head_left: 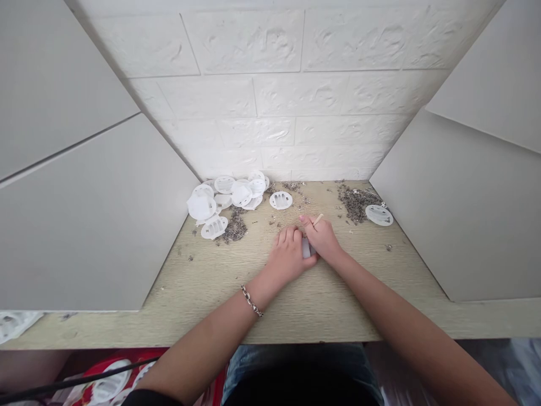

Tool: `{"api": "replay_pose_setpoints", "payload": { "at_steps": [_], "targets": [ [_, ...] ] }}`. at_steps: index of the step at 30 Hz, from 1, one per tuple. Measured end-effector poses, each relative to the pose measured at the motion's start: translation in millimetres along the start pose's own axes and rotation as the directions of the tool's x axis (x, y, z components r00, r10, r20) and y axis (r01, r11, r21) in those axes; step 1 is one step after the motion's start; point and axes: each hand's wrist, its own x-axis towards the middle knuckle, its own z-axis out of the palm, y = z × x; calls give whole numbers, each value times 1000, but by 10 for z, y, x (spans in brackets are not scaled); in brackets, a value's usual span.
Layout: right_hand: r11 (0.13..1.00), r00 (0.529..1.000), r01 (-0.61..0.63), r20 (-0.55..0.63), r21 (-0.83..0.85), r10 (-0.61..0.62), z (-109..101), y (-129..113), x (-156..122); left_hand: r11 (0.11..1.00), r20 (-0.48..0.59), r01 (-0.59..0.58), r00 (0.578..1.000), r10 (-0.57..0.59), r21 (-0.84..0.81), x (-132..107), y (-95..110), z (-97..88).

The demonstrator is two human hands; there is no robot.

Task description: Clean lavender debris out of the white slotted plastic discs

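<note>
Both my hands meet at the middle of the wooden table [296, 304]. My left hand [288, 256] is closed on a small white plastic piece [306, 248], of which only a sliver shows between the hands. My right hand [322, 237] is closed around a thin wooden stick [318, 219] whose end pokes up past the fingers. A chain bracelet [252, 301] circles my left wrist. A pile of white round slotted plastic discs [224, 200] lies at the back left, and one disc [280, 199] lies alone behind my hands.
Dark crumbly bits lie in heaps at the back right [353, 202] and by the disc pile [234, 228]. Another white disc [378, 215] sits far right. Grey panels [84, 214] wall both sides, a white brick wall [274, 113] behind. A red bag with discs [107, 383] sits below the table's left.
</note>
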Motion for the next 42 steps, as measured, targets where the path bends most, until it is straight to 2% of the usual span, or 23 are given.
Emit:
{"api": "replay_pose_setpoints", "payload": {
  "at_steps": [11, 20, 32, 42],
  "targets": [
    [998, 1000, 3, 9, 64, -3, 9, 25, -16, 1000, -22, 2, 1000, -1, 15, -8, 6, 7],
    [987, 996, -47, -61, 153, 57, 18, 40, -30, 999, -19, -2, 1000, 3, 32, 4, 10, 3],
    [988, 997, -55, -46, 142, 62, 23, 39, -17, 1000, 18, 7, 1000, -8, 11, 17, 10, -23],
    [984, 994, -98, -41, 148, 105, 34, 32, 2, 1000, -8, -5, 1000, 5, 19, 9, 4, 0]
  ]
}}
